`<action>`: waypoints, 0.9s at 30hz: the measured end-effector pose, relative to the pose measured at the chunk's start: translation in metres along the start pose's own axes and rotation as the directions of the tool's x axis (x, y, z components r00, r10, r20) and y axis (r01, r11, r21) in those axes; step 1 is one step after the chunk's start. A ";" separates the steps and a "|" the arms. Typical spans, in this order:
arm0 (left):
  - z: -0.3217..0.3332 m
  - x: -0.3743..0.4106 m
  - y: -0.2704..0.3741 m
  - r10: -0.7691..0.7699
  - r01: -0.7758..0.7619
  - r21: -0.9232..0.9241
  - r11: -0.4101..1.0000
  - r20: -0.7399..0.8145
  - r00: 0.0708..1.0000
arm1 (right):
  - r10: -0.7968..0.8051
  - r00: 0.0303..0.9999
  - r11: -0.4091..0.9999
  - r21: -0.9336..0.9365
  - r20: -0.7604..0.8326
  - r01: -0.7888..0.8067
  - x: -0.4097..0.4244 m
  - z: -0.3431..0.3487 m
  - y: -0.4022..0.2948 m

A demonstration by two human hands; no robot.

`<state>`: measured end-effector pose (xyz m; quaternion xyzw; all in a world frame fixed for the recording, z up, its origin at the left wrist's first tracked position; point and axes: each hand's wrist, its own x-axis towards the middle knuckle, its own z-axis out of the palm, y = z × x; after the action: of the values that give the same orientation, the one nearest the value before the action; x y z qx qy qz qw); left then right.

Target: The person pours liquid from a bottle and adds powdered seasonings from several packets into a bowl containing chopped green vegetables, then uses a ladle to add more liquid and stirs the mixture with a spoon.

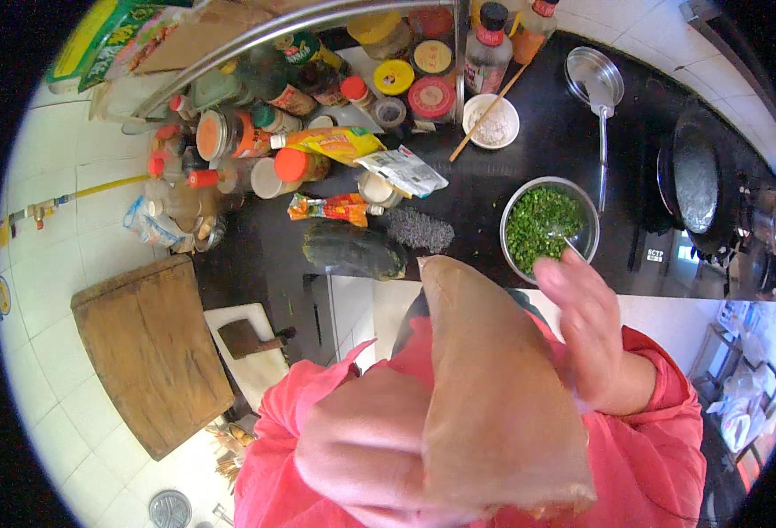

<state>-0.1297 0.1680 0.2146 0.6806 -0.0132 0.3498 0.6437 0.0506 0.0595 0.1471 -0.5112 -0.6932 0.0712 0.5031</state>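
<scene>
My left hand (361, 442) holds a folded, light brown flat sheet (493, 389), perhaps a wrapper or tofu skin, close below the camera. To its right, my right hand (582, 317) grips the handle of a metal spoon (574, 248). The spoon's other end rests in chopped green herbs or leaves (536, 221) inside a round steel bowl (594, 204) at the counter's front edge. How the sheet is held underneath is hidden by the hand and the sheet itself.
Jars, bottles and packets crowd the black counter (256, 257) at the left. A white bowl (516, 125) of powder bears a chopstick. Behind are a metal ladle (603, 145) and a pan (695, 178). A wooden board (153, 356) and a cleaver (242, 339) lie left; a dark green squash (355, 251) is nearer.
</scene>
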 end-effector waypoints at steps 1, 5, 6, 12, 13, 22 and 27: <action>0.001 0.002 0.000 -0.010 0.010 0.024 1.000 -0.006 1.000 | 0.023 0.999 0.998 -0.057 0.022 -0.022 0.002 0.002 0.003; 0.003 0.007 -0.006 -0.116 0.131 0.099 0.986 -0.139 0.983 | 0.176 0.981 0.984 -0.013 0.079 -0.176 0.021 0.008 0.005; -0.002 0.013 -0.003 -0.167 0.183 0.140 0.973 -0.120 0.979 | 0.192 0.976 0.980 0.038 0.098 -0.197 0.022 0.010 0.011; -0.064 0.061 -0.029 0.130 0.163 0.691 0.705 -0.352 0.927 | 0.255 0.956 0.958 0.100 0.143 -0.270 0.072 0.006 0.033; -0.078 0.073 -0.036 0.238 0.105 0.804 0.585 -0.294 0.926 | 0.257 0.957 0.952 0.137 0.137 -0.275 0.087 0.001 0.033; -0.139 0.131 -0.071 0.310 0.094 0.942 0.323 -0.199 0.930 | 0.540 0.804 0.788 0.485 -0.249 -0.379 0.114 -0.019 0.068; -0.155 0.147 -0.055 0.233 0.067 0.928 0.367 -0.161 0.959 | 0.363 0.871 0.892 0.394 -0.332 -0.221 0.168 -0.027 0.065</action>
<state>-0.0645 0.3785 0.2283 0.8685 0.2367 0.4164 0.1278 0.1173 0.2097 0.2250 -0.5193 -0.4668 0.1623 0.6972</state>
